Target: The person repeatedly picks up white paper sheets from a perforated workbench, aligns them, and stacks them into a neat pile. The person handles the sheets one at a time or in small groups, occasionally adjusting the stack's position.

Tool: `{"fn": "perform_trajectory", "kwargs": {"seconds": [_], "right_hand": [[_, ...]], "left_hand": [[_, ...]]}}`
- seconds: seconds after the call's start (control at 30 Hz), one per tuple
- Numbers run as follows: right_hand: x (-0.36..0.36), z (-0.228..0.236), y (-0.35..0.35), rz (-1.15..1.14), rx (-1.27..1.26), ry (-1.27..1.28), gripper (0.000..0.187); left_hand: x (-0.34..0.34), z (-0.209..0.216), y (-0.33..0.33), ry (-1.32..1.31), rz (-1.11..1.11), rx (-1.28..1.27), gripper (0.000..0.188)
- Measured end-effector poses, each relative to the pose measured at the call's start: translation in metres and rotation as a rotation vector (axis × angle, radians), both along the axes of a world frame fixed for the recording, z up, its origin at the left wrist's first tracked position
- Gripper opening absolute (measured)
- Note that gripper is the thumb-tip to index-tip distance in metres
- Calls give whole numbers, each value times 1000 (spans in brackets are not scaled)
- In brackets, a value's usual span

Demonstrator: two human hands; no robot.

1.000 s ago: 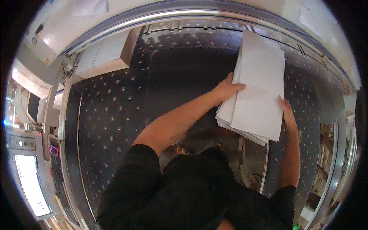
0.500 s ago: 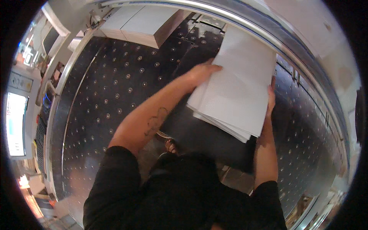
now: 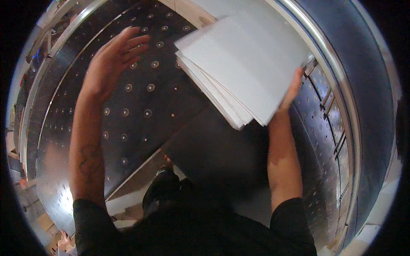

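A fanned stack of white sheets (image 3: 243, 64) lies tilted over the far middle of a black studded table (image 3: 141, 100), its near-left edges spread apart. My right hand (image 3: 292, 91) grips the stack at its right edge; the fingers are partly hidden there. Off to the left, my left hand (image 3: 117, 55) is above the table with fingers stretched out, holding nothing and apart from the sheets.
Behind the sheets stands a taller block of stacked paper (image 3: 194, 12), partly cut off. A metal rail (image 3: 337, 55) of the machine curves along the far right. The table's near edge (image 3: 139, 173) runs slantwise before my body.
My left hand has let go of the sheets and moved left. The stack, with my right hand on it, has turned, and its lower sheets fan out more. My view has shifted.
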State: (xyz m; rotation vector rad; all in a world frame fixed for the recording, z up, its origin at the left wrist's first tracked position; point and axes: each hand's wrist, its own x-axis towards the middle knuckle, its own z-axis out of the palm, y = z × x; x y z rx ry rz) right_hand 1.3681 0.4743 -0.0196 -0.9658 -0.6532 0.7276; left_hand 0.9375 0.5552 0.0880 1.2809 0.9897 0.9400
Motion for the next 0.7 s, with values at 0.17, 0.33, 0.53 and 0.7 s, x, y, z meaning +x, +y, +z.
{"fn": "perform_trajectory", "kwargs": {"seconds": [0.17, 0.33, 0.53, 0.7], "right_hand": [[-23, 14, 5, 24, 23, -29, 72], [0, 11, -11, 53, 129, -155, 74], [6, -16, 12, 68, 58, -42, 88], [-1, -13, 14, -41, 20, -129, 90]], "left_hand": [[-26, -15, -8, -108, 96, -135, 63], [35, -32, -9, -175, 177, -159, 74], [94, -27, 9, -18, 138, -250, 83], [117, -34, 22, -108, 293, -168, 55]]}}
